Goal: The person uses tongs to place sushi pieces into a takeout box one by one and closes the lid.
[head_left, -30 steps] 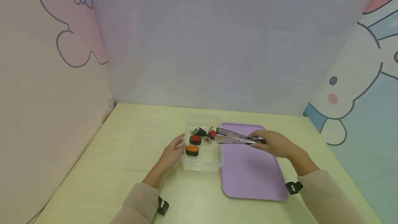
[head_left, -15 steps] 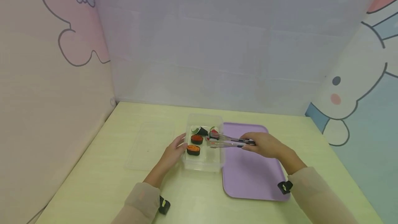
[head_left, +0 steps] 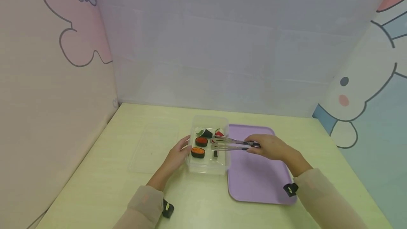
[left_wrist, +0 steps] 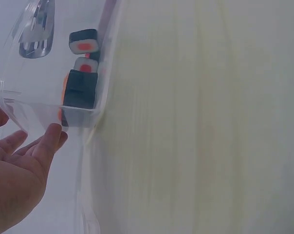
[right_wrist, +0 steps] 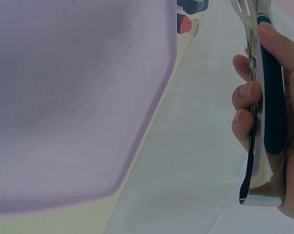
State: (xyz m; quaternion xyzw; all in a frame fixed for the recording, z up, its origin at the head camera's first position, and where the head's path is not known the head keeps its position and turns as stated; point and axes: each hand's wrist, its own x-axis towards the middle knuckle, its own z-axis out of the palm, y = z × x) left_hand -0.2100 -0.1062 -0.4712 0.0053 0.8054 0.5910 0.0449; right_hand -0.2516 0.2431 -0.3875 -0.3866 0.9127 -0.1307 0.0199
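On a pale yellow-green table (head_left: 105,186), a person's left hand (head_left: 176,154) rests with relaxed, straight fingers against the left wall of a clear plastic box (head_left: 206,167), holding nothing. Just right of the box lies a purple tray (head_left: 257,183), and above it the right hand (head_left: 270,147) grips metal tongs (head_left: 232,143), their tips slightly apart over the box. Inside the box sit toy sushi pieces (head_left: 198,152), toward its far end; a clear lid (head_left: 151,149) lies flat left of the box.
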